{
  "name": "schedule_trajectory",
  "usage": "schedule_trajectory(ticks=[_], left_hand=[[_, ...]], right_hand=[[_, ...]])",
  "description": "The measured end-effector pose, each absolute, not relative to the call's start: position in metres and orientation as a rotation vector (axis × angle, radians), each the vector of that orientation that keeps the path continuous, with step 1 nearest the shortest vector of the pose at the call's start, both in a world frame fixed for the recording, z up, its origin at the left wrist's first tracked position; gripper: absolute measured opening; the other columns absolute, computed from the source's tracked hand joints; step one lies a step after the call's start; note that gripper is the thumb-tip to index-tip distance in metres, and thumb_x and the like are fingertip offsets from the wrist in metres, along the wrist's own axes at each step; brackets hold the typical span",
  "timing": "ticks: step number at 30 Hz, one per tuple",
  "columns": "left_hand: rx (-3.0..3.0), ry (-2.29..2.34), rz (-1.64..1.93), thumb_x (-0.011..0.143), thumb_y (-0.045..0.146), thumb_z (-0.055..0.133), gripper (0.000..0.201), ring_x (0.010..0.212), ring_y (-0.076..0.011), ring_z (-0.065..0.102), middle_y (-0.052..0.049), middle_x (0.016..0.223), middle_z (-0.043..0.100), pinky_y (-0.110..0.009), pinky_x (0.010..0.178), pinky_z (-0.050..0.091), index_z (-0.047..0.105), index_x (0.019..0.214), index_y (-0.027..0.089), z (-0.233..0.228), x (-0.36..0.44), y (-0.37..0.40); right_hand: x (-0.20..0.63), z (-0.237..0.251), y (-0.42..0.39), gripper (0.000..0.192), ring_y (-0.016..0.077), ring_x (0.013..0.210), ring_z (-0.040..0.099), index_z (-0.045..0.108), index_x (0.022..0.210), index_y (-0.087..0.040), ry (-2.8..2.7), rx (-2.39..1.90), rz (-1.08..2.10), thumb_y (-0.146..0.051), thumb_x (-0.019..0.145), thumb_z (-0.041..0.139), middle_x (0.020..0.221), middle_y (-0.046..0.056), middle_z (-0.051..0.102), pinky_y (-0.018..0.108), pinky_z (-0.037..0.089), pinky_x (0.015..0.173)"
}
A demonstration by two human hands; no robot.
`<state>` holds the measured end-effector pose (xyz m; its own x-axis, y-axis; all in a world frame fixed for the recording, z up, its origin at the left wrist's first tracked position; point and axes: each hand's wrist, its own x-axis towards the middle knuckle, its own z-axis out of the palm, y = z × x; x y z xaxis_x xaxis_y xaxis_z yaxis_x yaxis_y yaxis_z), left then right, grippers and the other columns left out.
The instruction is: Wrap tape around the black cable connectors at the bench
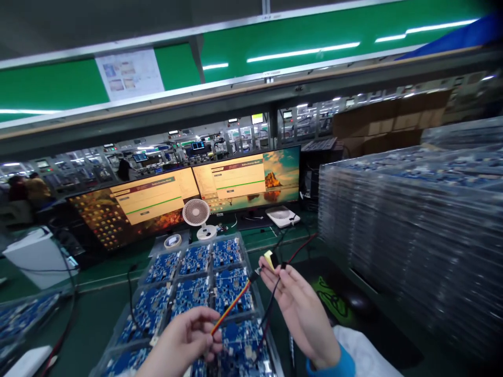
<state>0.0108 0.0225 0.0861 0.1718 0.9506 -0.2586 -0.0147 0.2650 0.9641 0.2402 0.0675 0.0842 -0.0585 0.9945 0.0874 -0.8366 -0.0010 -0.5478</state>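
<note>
My left hand pinches a thin red-and-yellow wire bundle above a clear tray. That bundle runs up to a small dark connector by the fingertips of my right hand. Between my right thumb and fingers is a dark cable carrying a yellow tag; its exact end is hard to make out. Blue circuit boards lie in rows in the tray beneath both hands.
Tall stacks of clear trays stand at the right, beside a black mouse on a mat. Two monitors, a small white fan and a tape roll are behind the boards. A shelf edge crosses overhead.
</note>
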Motion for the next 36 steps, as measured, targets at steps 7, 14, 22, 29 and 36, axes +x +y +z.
schedule_trajectory(ticks=[7,14,22,29,36], left_hand=[[1.028,1.117,1.132,0.062,0.032,0.087,0.041,0.080,-0.0215,0.073,-0.010,0.085,0.077,-0.031,0.070,0.056,0.067,0.095,0.016,0.122,-0.001,0.018],[1.111,1.231,1.197,0.067,0.032,0.084,0.037,0.090,-0.0263,0.073,-0.009,0.090,0.077,-0.033,0.078,0.058,0.068,0.097,0.018,0.133,-0.011,0.020],[1.243,1.405,1.275,0.069,0.027,0.078,0.027,0.082,-0.0226,0.072,-0.006,0.083,0.076,-0.030,0.075,0.058,0.069,0.093,0.018,0.125,-0.009,0.036],[1.392,1.511,1.124,0.072,0.027,0.071,0.026,0.090,-0.0240,0.071,-0.006,0.093,0.076,-0.033,0.083,0.056,0.069,0.098,0.020,0.120,-0.020,0.048],[1.473,1.639,1.195,0.074,0.030,0.068,0.023,0.092,-0.0263,0.071,-0.007,0.096,0.077,-0.033,0.081,0.056,0.071,0.094,0.021,0.121,-0.022,0.052]], right_hand=[[0.233,0.124,0.089,0.016,0.0263,0.114,0.066,0.070,0.073,-0.017,-0.586,-0.344,1.552,-0.027,0.071,0.083,0.096,0.009,0.079,0.045,0.037,0.113],[0.233,0.140,0.098,0.013,0.0280,0.115,0.065,0.072,0.071,-0.017,-0.593,-0.329,1.531,-0.026,0.072,0.081,0.095,0.011,0.080,0.043,0.044,0.108],[0.240,0.137,0.101,0.014,0.0267,0.109,0.068,0.072,0.073,-0.018,-0.722,-0.392,1.485,-0.029,0.074,0.080,0.100,0.011,0.079,0.044,0.044,0.107],[0.232,0.132,0.104,0.017,0.0259,0.110,0.067,0.070,0.073,-0.020,-0.759,-0.420,1.476,-0.033,0.072,0.081,0.093,0.006,0.079,0.049,0.034,0.113],[0.227,0.129,0.105,0.018,0.0267,0.112,0.066,0.070,0.074,-0.020,-0.771,-0.444,1.507,-0.035,0.074,0.081,0.093,0.005,0.078,0.047,0.035,0.112]])
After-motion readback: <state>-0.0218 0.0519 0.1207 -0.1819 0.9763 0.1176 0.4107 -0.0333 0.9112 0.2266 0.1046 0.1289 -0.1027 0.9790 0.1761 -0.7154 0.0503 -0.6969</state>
